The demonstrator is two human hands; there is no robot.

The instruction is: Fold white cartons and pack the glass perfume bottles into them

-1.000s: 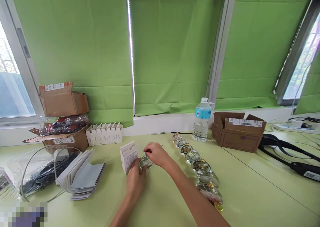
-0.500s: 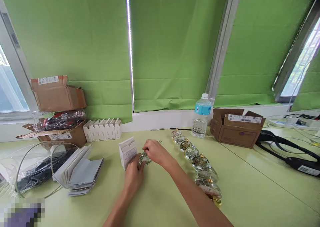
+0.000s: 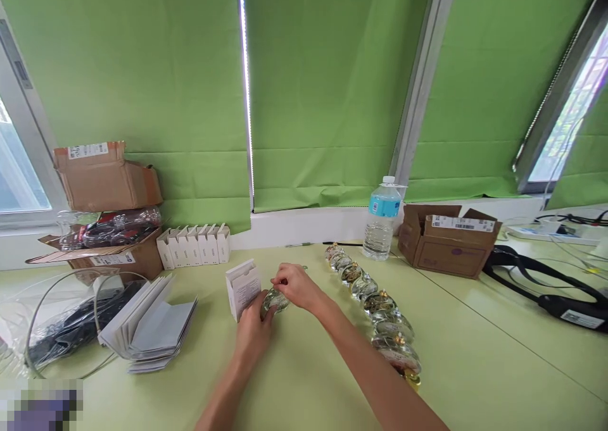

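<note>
My left hand point(image 3: 254, 320) is closed around the side of a small rounded glass bottle point(image 3: 275, 300), keeping it on the table. Over the top of that bottle, my right hand point(image 3: 293, 285) is bent in a pinch; whatever its fingertips grip is too small to make out. A white carton point(image 3: 243, 287) stands upright just left of the bottle, close to my left fingers. Behind my right hand lies a small clear piece point(image 3: 304, 268), partly covered. To the right runs a slanting row of similar glass bottles point(image 3: 380, 303) with gold-coloured tops.
Several small white cartons point(image 3: 194, 246) stand by the wall, left of a water bottle point(image 3: 382, 219). Flattened white cartons point(image 3: 149, 330) lie at left, near bagged black cable point(image 3: 85, 323). Brown cardboard boxes point(image 3: 107, 181) are stacked behind. Another brown box point(image 3: 449, 244) and a black strap point(image 3: 551, 285) are at right.
Both hands stay at the bottle, with only a slight shift of my right fingers at its top. The whole view has moved a little.
</note>
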